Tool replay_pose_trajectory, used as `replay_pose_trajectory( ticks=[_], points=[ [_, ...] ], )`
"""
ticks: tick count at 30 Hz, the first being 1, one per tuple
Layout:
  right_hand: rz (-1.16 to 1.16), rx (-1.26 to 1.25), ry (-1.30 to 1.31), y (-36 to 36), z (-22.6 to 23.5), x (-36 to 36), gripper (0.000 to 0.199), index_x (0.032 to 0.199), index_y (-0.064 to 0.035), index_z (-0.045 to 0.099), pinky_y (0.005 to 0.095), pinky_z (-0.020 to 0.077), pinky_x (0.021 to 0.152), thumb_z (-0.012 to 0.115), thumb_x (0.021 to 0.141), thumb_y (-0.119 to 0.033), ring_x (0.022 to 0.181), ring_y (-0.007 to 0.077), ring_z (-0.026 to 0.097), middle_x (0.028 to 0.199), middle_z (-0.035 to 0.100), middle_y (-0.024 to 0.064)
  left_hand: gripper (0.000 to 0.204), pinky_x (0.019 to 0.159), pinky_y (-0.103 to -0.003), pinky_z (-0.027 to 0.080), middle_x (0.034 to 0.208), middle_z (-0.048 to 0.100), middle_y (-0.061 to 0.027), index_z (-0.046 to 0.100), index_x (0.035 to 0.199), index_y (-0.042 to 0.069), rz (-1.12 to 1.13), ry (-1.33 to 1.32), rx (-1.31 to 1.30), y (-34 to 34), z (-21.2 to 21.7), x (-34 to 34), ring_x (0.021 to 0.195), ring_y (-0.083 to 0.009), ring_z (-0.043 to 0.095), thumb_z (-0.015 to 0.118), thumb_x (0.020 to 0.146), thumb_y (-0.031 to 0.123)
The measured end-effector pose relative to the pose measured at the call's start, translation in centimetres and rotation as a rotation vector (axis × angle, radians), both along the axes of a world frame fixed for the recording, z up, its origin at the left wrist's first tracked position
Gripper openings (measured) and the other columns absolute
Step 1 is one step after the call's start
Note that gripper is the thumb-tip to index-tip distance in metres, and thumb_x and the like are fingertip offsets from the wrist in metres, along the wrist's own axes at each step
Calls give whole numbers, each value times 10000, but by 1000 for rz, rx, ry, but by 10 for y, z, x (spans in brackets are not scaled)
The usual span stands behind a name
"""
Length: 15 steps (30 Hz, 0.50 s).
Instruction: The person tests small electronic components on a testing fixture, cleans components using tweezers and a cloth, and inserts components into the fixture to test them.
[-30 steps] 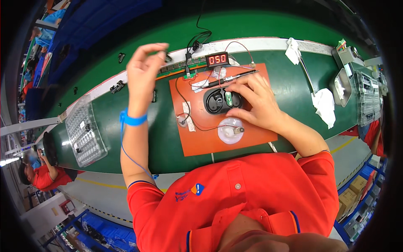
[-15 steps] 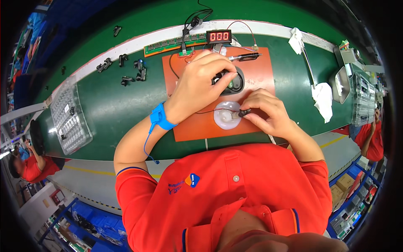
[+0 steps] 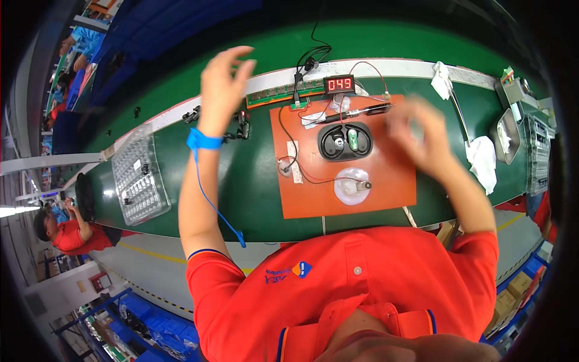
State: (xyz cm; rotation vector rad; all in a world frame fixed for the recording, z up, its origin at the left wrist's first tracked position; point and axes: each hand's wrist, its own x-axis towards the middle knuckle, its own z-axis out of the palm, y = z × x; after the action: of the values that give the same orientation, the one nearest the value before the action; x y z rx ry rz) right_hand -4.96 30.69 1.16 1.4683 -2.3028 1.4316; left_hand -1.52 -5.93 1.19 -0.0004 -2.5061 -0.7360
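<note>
My left hand is raised over the far left of the bench, above several small black earbuds. Its thumb and fingers are apart, with nothing visible between them, and a blue wrist strap circles the wrist. My right hand hovers at the orange mat's right edge, its fingers smeared by motion. Between the hands, an oval black case lies on the mat, a small green part in its right half. Nearer to me is a round whitish dish; a small dark-tipped piece on a wire rests at its right side.
Behind the case lie a pen-like tool, a digital display and a green circuit strip. A clear tray stands left. White cloths and a metal tray are right. Another person is at far left.
My left hand has left the case and moved up and left. My right hand has moved away from the dish, up and right. The display's digits have changed. The view has shifted.
</note>
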Motion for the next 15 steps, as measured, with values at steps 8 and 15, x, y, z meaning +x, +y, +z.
replay_pose_trajectory(
  ticks=[8,15],
  points=[
    [-702,465,436,-13,-36,-150,226,1062,-64,629,344,511,688,682,861,-154,775,255,616,959,621,86,235,802,-398,524,1076,678,-129,680,1066,62,64,-118,-646,-57,-31,-31,910,-353,636,617,840,50],
    [46,100,189,-29,-5,-10,391,1057,-52,640,382,484,781,790,735,-216,898,288,590,992,602,103,191,752,-315,520,1044,689,-118,664,1061,46,205,-259,-123,-40,-14,-23,866,-200,668,640,876,87]
  ],
)
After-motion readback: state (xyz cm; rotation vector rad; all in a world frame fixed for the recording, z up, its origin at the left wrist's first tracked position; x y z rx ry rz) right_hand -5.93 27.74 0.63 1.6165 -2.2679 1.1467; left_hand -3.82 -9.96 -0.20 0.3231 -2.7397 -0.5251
